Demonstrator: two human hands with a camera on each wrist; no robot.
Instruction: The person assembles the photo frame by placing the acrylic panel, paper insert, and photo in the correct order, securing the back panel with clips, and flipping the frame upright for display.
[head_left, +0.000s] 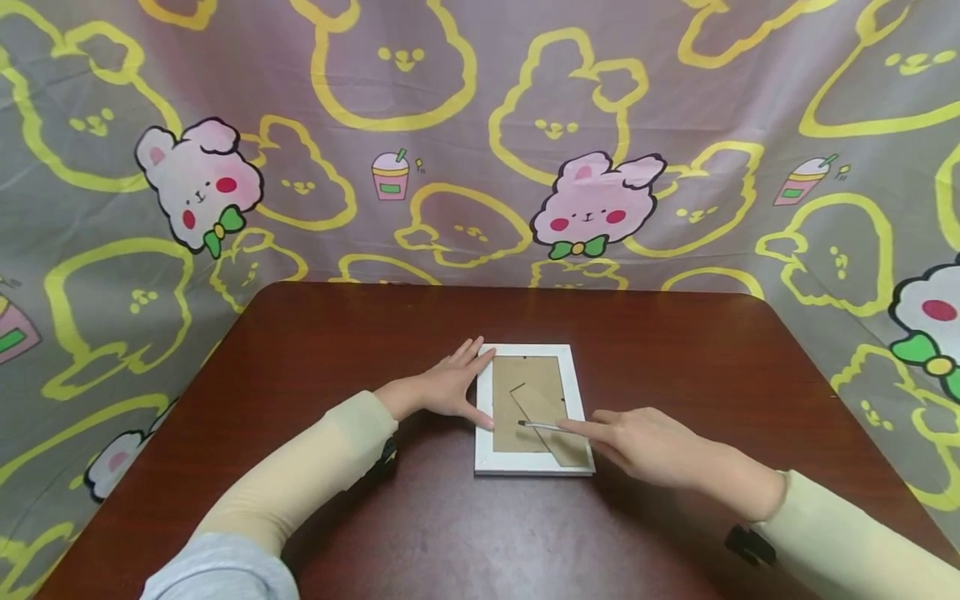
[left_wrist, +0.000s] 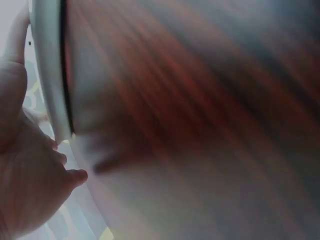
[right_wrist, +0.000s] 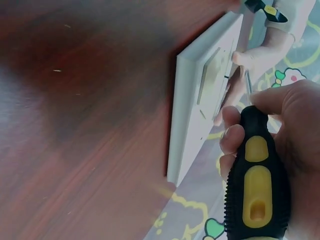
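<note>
A white picture frame point(head_left: 513, 464) lies back side up on the table, its brown backing board point(head_left: 506, 417) showing. A slanted stand flap point(head_left: 551, 417) crosses the board, and small dark tabs sit along the board's edges. My left hand point(head_left: 448, 388) rests on the frame's left side, thumb and fingers spread apart. My right hand point(head_left: 652, 446) grips a screwdriver point(right_wrist: 257, 180) by its black-and-yellow handle, index finger stretched along it toward the shaft. In the head view, the screwdriver's tip is over the board; whether it touches cannot be seen.
The dark red-brown wooden table point(head_left: 360, 333) surrounds the frame. Behind and beside it hangs a grey curtain point(head_left: 465, 167) with yellow outlines and rabbit prints. Dark straps show below both sleeves.
</note>
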